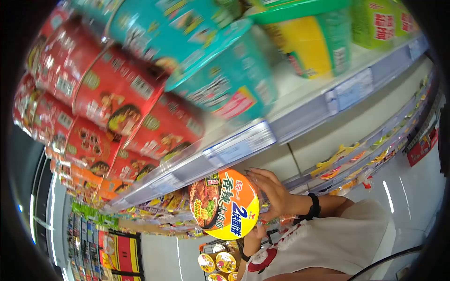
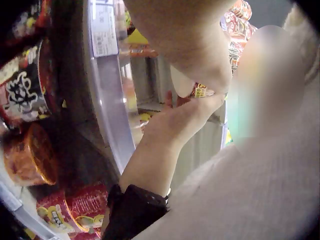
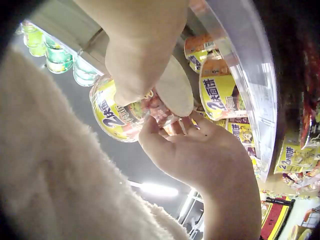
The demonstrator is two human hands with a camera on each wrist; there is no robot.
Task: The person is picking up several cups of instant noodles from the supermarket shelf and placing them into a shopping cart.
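An instant noodle bowl (image 1: pixel 225 203) with an orange and yellow lid is held between both hands, its lid toward the head camera. My right hand (image 1: pixel 272 192) grips its side, fingertips by the rim, a black band at the wrist. My left hand (image 1: pixel 255 232) holds the bowl lower down at the edge. In the right wrist view, the left hand (image 3: pixel 200 147) has thumb and fingers around the bowl (image 3: pixel 107 112), near its pale base. The left wrist view mostly hides the bowl behind the hands.
Shelves beside me carry stacked red noodle bowls (image 1: pixel 117 93), teal bowls (image 1: pixel 225 79) and a green and yellow tub (image 1: pixel 309 42). The shelf edge with price labels (image 1: pixel 241 145) runs close to my hands. Similar noodle bowls (image 1: pixel 226 262) sit in a cart below.
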